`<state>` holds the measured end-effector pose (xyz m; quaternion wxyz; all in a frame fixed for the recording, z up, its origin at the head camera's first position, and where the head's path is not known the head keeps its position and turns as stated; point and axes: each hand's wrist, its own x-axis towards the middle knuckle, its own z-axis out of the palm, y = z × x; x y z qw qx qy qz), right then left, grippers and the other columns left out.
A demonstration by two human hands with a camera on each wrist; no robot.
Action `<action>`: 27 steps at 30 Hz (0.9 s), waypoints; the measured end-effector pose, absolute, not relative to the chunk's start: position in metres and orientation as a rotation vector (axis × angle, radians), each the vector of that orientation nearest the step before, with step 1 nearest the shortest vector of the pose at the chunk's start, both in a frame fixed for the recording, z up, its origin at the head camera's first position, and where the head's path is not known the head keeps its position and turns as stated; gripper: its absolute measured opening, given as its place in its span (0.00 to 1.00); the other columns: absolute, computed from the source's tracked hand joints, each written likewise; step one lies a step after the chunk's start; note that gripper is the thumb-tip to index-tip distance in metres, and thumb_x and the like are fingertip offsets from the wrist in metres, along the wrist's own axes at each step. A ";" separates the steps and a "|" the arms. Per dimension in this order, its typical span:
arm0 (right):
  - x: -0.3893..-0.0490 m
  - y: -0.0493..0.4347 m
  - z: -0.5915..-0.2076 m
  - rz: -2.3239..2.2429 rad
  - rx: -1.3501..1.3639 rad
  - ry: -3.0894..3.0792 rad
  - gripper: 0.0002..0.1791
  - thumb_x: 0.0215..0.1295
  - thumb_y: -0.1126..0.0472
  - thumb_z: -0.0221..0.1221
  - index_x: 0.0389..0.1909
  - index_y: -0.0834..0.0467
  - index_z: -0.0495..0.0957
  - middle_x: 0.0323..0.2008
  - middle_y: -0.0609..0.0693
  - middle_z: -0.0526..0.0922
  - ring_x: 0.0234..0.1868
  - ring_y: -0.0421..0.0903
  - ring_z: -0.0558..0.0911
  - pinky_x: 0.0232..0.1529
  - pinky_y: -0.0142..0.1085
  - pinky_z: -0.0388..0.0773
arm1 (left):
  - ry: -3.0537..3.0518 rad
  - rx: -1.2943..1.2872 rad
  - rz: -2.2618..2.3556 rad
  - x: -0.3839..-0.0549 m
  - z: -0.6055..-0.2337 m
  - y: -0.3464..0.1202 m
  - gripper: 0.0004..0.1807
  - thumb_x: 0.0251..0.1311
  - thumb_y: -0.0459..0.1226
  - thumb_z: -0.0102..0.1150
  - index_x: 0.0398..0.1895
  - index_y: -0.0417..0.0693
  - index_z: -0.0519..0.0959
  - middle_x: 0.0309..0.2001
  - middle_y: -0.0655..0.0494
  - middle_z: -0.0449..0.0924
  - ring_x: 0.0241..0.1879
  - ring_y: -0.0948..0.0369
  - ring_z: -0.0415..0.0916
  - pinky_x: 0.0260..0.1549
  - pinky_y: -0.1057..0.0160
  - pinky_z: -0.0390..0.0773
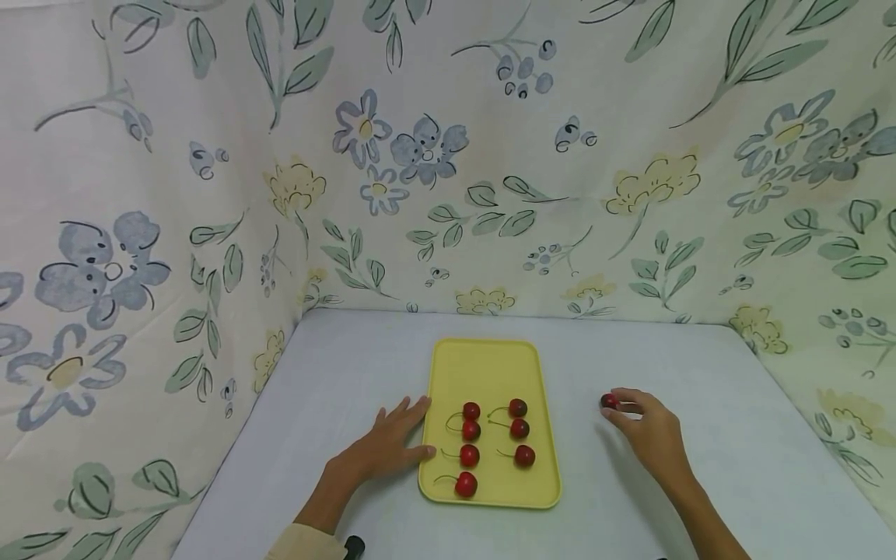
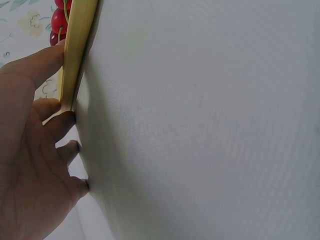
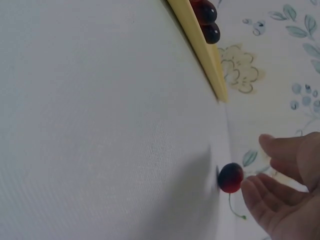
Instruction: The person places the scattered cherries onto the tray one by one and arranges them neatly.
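Observation:
A yellow tray (image 1: 486, 369) lies on the white table, bearing several red cherries (image 1: 469, 456) with stems in a left column and three darker cherries (image 1: 524, 456) in a right column. My left hand (image 1: 383, 445) is spread at the tray's left side, thumb and a fingertip at its rim; in the left wrist view other fingertips rest on the table. Right of the tray a single dark red cherry (image 3: 230, 178), stem downward in the right wrist view, sits on the table. My right hand (image 1: 651, 435) reaches it with thumb and fingers apart, fingertips right beside the fruit.
White cloth covers the table (image 1: 350, 350). Behind it and along both sides hangs a curtain (image 1: 448, 233) with printed flowers and leaves. A small black object (image 1: 355, 547) shows near my left sleeve (image 1: 306, 543) at the bottom edge.

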<state>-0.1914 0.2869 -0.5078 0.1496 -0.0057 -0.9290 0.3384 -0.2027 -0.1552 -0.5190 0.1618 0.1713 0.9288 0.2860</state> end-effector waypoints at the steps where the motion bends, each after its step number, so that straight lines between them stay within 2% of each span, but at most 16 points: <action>1: -0.192 0.288 -0.509 0.971 -0.020 -2.672 0.21 0.66 0.61 0.73 0.57 0.65 0.84 0.53 0.66 0.87 0.51 0.64 0.88 0.44 0.51 0.89 | 2.651 0.491 0.818 -0.203 -0.519 -0.155 0.50 0.69 0.60 0.63 0.86 0.50 0.55 0.85 0.50 0.55 0.85 0.44 0.44 0.81 0.32 0.38; 5: -0.195 0.290 -0.512 0.980 -0.043 -2.687 0.21 0.67 0.61 0.72 0.58 0.65 0.84 0.54 0.67 0.86 0.52 0.65 0.88 0.46 0.55 0.88 | 2.647 0.496 0.828 -0.203 -0.519 -0.156 0.50 0.70 0.59 0.63 0.86 0.50 0.55 0.85 0.50 0.55 0.85 0.44 0.44 0.80 0.32 0.38; 19: -0.205 0.292 -0.511 1.061 -0.105 -2.827 0.22 0.70 0.60 0.69 0.60 0.66 0.82 0.57 0.69 0.83 0.55 0.65 0.84 0.44 0.50 0.88 | 2.660 0.499 0.823 -0.203 -0.520 -0.155 0.49 0.69 0.60 0.62 0.86 0.50 0.56 0.84 0.50 0.56 0.85 0.44 0.45 0.80 0.31 0.39; 27: -0.208 0.286 -0.511 1.037 -0.128 -2.900 0.25 0.66 0.62 0.72 0.63 0.64 0.81 0.53 0.67 0.84 0.52 0.63 0.86 0.41 0.48 0.88 | 2.658 0.494 0.817 -0.203 -0.518 -0.155 0.49 0.69 0.60 0.62 0.86 0.50 0.55 0.84 0.50 0.56 0.85 0.44 0.45 0.80 0.31 0.39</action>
